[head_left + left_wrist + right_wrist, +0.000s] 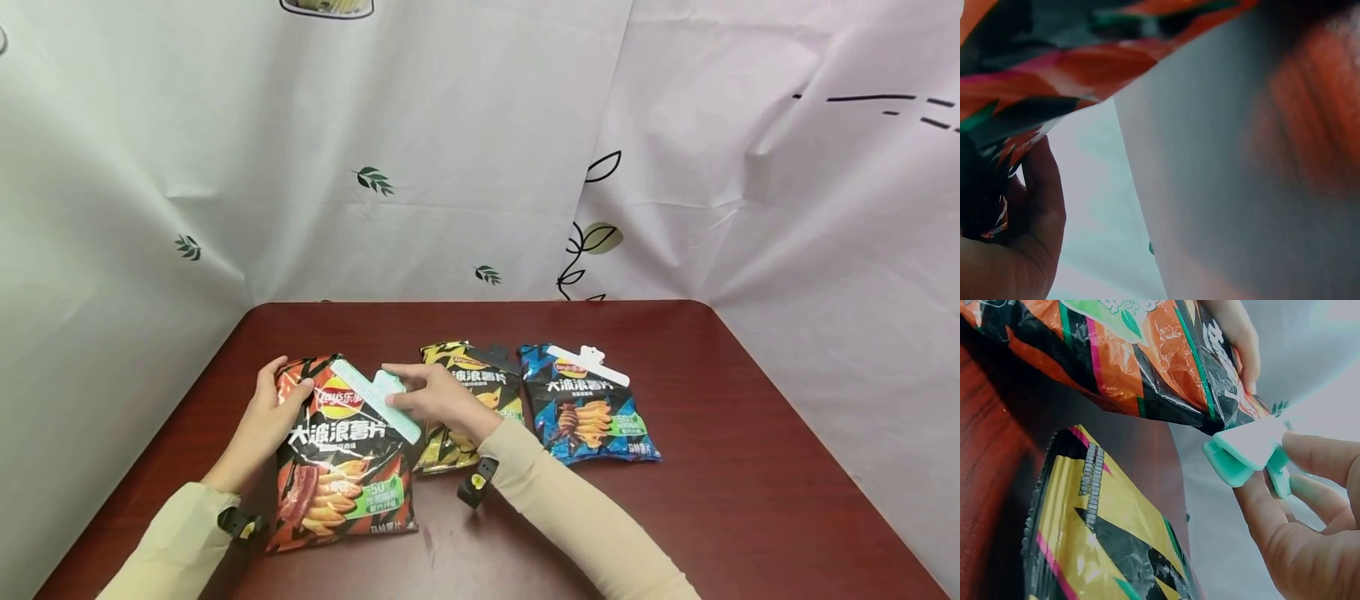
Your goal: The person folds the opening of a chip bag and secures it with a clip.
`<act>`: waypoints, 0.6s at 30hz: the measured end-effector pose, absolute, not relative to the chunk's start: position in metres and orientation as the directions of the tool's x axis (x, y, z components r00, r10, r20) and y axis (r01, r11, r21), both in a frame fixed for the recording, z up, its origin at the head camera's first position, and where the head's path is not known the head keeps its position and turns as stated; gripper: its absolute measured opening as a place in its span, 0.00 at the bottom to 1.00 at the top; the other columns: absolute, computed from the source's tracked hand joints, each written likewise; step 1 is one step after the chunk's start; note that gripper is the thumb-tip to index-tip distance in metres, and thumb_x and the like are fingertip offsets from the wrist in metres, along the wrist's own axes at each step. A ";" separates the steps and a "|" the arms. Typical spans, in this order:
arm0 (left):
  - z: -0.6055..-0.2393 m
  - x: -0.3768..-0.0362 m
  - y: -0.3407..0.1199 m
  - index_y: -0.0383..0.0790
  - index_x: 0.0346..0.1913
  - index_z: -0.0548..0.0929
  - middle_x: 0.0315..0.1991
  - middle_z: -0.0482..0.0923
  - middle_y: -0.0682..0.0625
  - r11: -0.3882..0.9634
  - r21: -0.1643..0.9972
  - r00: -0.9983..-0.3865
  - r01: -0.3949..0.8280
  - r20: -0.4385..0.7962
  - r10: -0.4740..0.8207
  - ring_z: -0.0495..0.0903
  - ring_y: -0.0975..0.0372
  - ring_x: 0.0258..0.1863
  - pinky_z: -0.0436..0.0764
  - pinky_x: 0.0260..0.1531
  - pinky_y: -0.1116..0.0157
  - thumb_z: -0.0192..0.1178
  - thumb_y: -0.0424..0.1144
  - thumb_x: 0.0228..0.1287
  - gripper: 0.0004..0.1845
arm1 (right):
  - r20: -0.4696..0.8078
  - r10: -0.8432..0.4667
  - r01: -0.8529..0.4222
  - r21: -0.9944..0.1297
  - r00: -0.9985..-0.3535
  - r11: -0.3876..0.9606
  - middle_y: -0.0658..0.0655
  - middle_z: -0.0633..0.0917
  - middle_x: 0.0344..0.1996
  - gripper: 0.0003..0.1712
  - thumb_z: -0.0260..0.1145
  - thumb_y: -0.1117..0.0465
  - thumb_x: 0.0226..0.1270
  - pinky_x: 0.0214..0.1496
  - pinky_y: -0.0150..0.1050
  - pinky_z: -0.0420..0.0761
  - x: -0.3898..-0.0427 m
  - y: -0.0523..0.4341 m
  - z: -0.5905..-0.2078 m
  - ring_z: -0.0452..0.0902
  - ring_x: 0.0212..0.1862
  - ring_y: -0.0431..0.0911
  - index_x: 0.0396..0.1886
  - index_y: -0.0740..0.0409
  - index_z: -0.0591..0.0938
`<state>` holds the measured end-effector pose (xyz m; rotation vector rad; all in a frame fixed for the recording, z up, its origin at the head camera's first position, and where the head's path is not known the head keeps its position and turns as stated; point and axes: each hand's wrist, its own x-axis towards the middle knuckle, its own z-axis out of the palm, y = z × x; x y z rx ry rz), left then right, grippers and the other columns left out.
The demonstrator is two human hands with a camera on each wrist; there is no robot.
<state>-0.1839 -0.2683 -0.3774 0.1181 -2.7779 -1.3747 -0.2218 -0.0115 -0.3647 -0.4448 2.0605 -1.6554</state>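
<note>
A dark red table (712, 467) stands against draped white sheets printed with small leaves. Three crisp bags lie in a row near its middle, toward the back edge.

The red bag (341, 467) is the one in hand, nearest the left edge of the table and reaching closest to the front. The left hand (264, 417) grips its upper left corner, thumb curled over the front of the foil (the left wrist view shows that thumb against crumpled red and black wrapper, little else). A mint-green sealing clip (375, 398) runs aslant across the top of the bag. The right hand (438, 396) pinches the clip's right end between thumb and fingers; the right wrist view shows the green end of the clip held in the fingertips (1310, 450).

The yellow bag (468, 408) lies just behind the right hand, partly covered by it, with a dark clip at its top. The blue bag (588, 412) lies just beside it, toward the right edge, closed by a white clip (587, 365).
</note>
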 end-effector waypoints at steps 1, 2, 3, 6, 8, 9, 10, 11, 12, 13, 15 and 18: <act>-0.377 -0.186 -0.269 0.37 0.75 0.35 0.54 0.70 0.27 0.604 0.795 -0.997 -0.050 0.000 -0.082 0.79 0.63 0.33 0.77 0.32 0.68 0.44 0.55 0.73 0.42 | -0.147 -0.515 0.031 -0.973 -0.844 0.228 0.52 0.73 0.32 0.30 0.69 0.61 0.62 0.37 0.36 0.79 -0.223 -0.012 -0.365 0.75 0.32 0.41 0.64 0.39 0.76; -0.377 -0.188 -0.270 0.37 0.75 0.35 0.55 0.69 0.27 0.606 0.794 -0.997 -0.049 -0.001 -0.078 0.79 0.61 0.34 0.77 0.33 0.67 0.43 0.55 0.73 0.42 | -0.152 -0.512 0.036 -0.973 -0.845 0.230 0.51 0.74 0.33 0.30 0.69 0.61 0.62 0.38 0.36 0.80 -0.225 -0.013 -0.365 0.77 0.34 0.40 0.64 0.38 0.75; -0.377 -0.190 -0.270 0.36 0.75 0.35 0.55 0.68 0.27 0.613 0.789 -0.997 -0.046 -0.001 -0.073 0.80 0.58 0.36 0.78 0.35 0.65 0.43 0.56 0.73 0.43 | -0.154 -0.508 0.040 -0.973 -0.848 0.229 0.52 0.74 0.34 0.30 0.69 0.61 0.62 0.40 0.36 0.81 -0.226 -0.014 -0.365 0.79 0.36 0.41 0.64 0.38 0.76; -0.376 -0.196 -0.273 0.35 0.75 0.34 0.61 0.62 0.24 0.623 0.781 -0.998 -0.036 0.000 -0.058 0.77 0.44 0.48 0.77 0.46 0.53 0.42 0.57 0.73 0.44 | -0.165 -0.501 0.060 -0.974 -0.850 0.219 0.54 0.75 0.37 0.30 0.68 0.62 0.63 0.43 0.39 0.83 -0.231 -0.017 -0.365 0.81 0.39 0.43 0.64 0.39 0.76; -0.375 -0.200 -0.275 0.34 0.75 0.34 0.65 0.55 0.22 0.631 0.775 -0.999 -0.033 0.001 -0.053 0.69 0.38 0.58 0.70 0.54 0.45 0.42 0.58 0.73 0.44 | -0.175 -0.495 0.079 -0.974 -0.851 0.210 0.55 0.76 0.39 0.30 0.68 0.62 0.63 0.46 0.39 0.83 -0.235 -0.019 -0.365 0.81 0.40 0.43 0.64 0.39 0.76; -0.374 -0.202 -0.276 0.34 0.75 0.34 0.66 0.54 0.22 0.628 0.777 -0.999 -0.034 0.000 -0.053 0.65 0.36 0.60 0.67 0.56 0.42 0.42 0.58 0.73 0.45 | -0.179 -0.492 0.085 -0.975 -0.852 0.207 0.55 0.76 0.40 0.30 0.68 0.63 0.63 0.46 0.39 0.83 -0.237 -0.020 -0.365 0.81 0.41 0.44 0.64 0.39 0.76; -0.374 -0.204 -0.277 0.34 0.75 0.33 0.68 0.50 0.21 0.628 0.777 -0.999 -0.034 -0.001 -0.053 0.61 0.34 0.63 0.64 0.58 0.39 0.42 0.58 0.73 0.45 | -0.180 -0.493 0.091 -0.976 -0.851 0.200 0.55 0.77 0.42 0.30 0.68 0.63 0.63 0.47 0.39 0.83 -0.239 -0.021 -0.364 0.81 0.41 0.44 0.64 0.40 0.75; -0.373 -0.207 -0.277 0.34 0.75 0.33 0.69 0.48 0.21 0.630 0.776 -0.998 -0.037 -0.002 -0.056 0.58 0.34 0.65 0.61 0.59 0.38 0.42 0.58 0.73 0.45 | -0.183 -0.494 0.097 -0.976 -0.850 0.194 0.56 0.77 0.43 0.30 0.67 0.63 0.64 0.47 0.39 0.83 -0.241 -0.022 -0.364 0.81 0.42 0.43 0.65 0.40 0.75; -0.373 -0.209 -0.278 0.34 0.75 0.33 0.69 0.49 0.21 0.629 0.776 -0.998 -0.040 -0.005 -0.058 0.59 0.34 0.65 0.62 0.58 0.38 0.41 0.59 0.72 0.45 | -0.182 -0.494 0.100 -0.977 -0.850 0.187 0.56 0.77 0.44 0.30 0.67 0.63 0.64 0.48 0.39 0.83 -0.243 -0.023 -0.364 0.81 0.43 0.43 0.65 0.41 0.75; -0.373 -0.211 -0.278 0.34 0.75 0.33 0.68 0.50 0.21 0.629 0.776 -0.998 -0.043 -0.005 -0.062 0.60 0.34 0.64 0.62 0.58 0.38 0.41 0.59 0.72 0.45 | -0.182 -0.491 0.101 -0.977 -0.852 0.187 0.56 0.77 0.45 0.30 0.67 0.63 0.64 0.47 0.38 0.83 -0.244 -0.023 -0.363 0.81 0.43 0.43 0.65 0.41 0.75; -0.372 -0.215 -0.278 0.34 0.75 0.33 0.68 0.50 0.21 0.631 0.775 -0.998 -0.045 -0.005 -0.065 0.60 0.34 0.64 0.62 0.59 0.38 0.41 0.59 0.72 0.46 | -0.178 -0.482 0.102 -0.978 -0.858 0.180 0.56 0.78 0.45 0.30 0.67 0.63 0.64 0.46 0.38 0.83 -0.248 -0.024 -0.363 0.81 0.43 0.43 0.66 0.42 0.74; -0.372 -0.222 -0.279 0.36 0.76 0.31 0.69 0.49 0.22 0.630 0.775 -0.998 -0.057 -0.022 -0.064 0.59 0.35 0.65 0.62 0.59 0.38 0.41 0.62 0.71 0.47 | -0.167 -0.460 0.084 -0.977 -0.872 0.195 0.56 0.79 0.43 0.30 0.67 0.63 0.64 0.43 0.37 0.83 -0.252 -0.027 -0.363 0.82 0.40 0.43 0.66 0.44 0.74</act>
